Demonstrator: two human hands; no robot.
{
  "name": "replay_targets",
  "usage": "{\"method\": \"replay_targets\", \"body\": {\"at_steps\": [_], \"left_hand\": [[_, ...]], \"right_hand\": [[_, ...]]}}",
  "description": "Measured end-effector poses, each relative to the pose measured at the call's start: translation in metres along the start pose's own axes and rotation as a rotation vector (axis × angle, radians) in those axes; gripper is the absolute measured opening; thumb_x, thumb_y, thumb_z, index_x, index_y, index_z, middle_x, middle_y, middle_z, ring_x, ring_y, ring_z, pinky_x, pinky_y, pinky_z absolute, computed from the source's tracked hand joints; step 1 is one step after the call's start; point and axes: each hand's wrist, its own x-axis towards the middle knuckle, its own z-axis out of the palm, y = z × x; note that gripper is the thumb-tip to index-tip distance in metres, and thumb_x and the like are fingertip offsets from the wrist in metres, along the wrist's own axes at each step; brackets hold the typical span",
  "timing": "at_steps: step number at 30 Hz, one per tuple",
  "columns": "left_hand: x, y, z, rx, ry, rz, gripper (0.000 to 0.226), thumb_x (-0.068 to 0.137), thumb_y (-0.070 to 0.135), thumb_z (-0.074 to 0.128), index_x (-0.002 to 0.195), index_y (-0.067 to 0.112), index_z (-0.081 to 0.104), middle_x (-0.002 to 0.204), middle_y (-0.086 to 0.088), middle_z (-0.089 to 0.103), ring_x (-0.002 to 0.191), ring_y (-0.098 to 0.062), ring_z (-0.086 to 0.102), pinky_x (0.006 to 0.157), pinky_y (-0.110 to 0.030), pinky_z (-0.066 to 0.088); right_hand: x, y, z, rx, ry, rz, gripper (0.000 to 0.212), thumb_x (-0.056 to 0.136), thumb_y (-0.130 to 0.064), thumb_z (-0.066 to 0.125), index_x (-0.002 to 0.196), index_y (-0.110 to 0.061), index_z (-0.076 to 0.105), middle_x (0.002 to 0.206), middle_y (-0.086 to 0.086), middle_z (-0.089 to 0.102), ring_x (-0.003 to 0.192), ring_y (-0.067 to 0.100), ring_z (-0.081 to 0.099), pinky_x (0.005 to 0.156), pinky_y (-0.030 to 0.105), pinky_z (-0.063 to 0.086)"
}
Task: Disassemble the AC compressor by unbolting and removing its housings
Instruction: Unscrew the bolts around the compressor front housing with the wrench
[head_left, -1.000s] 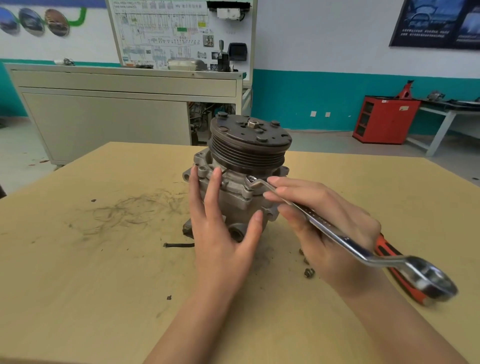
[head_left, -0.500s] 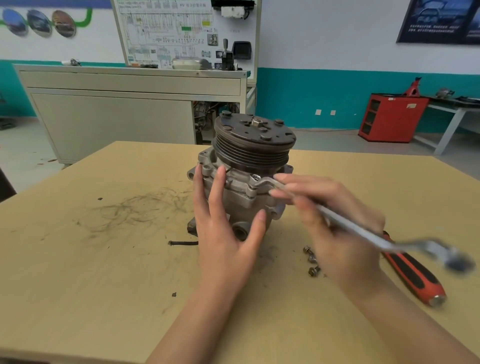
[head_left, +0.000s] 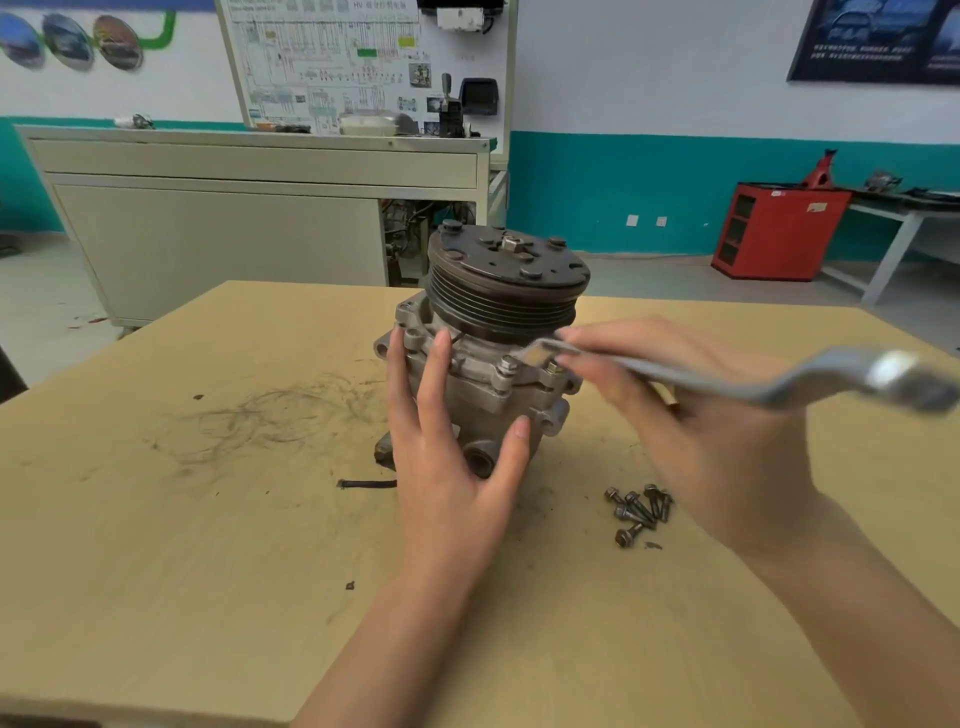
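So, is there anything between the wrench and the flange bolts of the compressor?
Nothing visible. The wrench in the right hand has its open end at a flange bolt. The pulley overhangs just above, and the left hand rests on the compressor lower left, off the path.

A tan desk (head_left: 156, 597) bears dark scuff marks (head_left: 260, 421) and a short black strip (head_left: 366, 484). Behind it stand a grey cabinet (head_left: 218, 244), a wiring board (head_left: 332, 62) and a red cabinet (head_left: 774, 228).
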Motion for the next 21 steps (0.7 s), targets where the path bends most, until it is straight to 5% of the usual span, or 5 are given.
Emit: {"method": "replay_targets", "body": {"at_steps": [6, 11, 13, 16, 21], "left_hand": [[0.000, -0.002, 0.003, -0.046, 0.017, 0.005, 0.071, 0.085, 0.053, 0.056, 0.146, 0.041, 0.021, 0.159, 0.012, 0.003, 0.148, -0.007, 0.006, 0.116, -0.043, 0.021], [0.001, -0.002, 0.004, -0.074, 0.039, -0.011, 0.068, 0.086, 0.069, 0.044, 0.145, 0.041, 0.024, 0.158, 0.013, 0.004, 0.146, -0.002, 0.007, 0.116, -0.034, 0.019], [0.000, -0.004, 0.004, -0.032, 0.032, 0.004, 0.070, 0.087, 0.059, 0.051, 0.146, 0.038, 0.022, 0.160, 0.006, 0.004, 0.147, -0.006, 0.007, 0.117, -0.032, 0.019], [0.001, -0.004, 0.003, 0.002, 0.018, 0.003, 0.074, 0.083, 0.048, 0.057, 0.146, 0.040, 0.020, 0.160, 0.007, 0.004, 0.147, -0.003, 0.005, 0.115, -0.018, 0.013], [0.000, -0.003, 0.002, 0.010, 0.003, -0.017, 0.076, 0.081, 0.047, 0.057, 0.146, 0.042, 0.018, 0.160, 0.013, 0.001, 0.146, -0.001, 0.003, 0.112, -0.026, 0.015]], "right_hand": [[-0.001, -0.016, 0.011, -0.333, 0.067, -0.344, 0.032, 0.090, -0.024, 0.057, 0.090, 0.003, 0.073, 0.092, 0.015, 0.072, 0.079, 0.021, 0.071, 0.065, 0.029, 0.057], [-0.006, -0.013, 0.022, -0.376, 0.108, -0.410, 0.027, 0.089, -0.018, 0.060, 0.086, 0.006, 0.072, 0.091, 0.019, 0.071, 0.077, 0.024, 0.071, 0.061, 0.032, 0.057], [-0.010, -0.006, 0.023, -0.220, 0.142, -0.316, 0.025, 0.091, -0.015, 0.057, 0.088, 0.006, 0.072, 0.095, 0.016, 0.071, 0.083, 0.022, 0.070, 0.070, 0.028, 0.056], [-0.017, 0.008, 0.023, 0.329, 0.138, -0.010, 0.017, 0.091, -0.007, 0.051, 0.094, -0.001, 0.068, 0.103, 0.013, 0.070, 0.096, 0.023, 0.068, 0.083, 0.036, 0.055], [0.003, 0.031, 0.019, 1.187, 0.118, 0.672, 0.013, 0.090, -0.003, 0.045, 0.092, -0.009, 0.057, 0.095, 0.012, 0.070, 0.075, 0.023, 0.069, 0.067, 0.026, 0.056]]}}
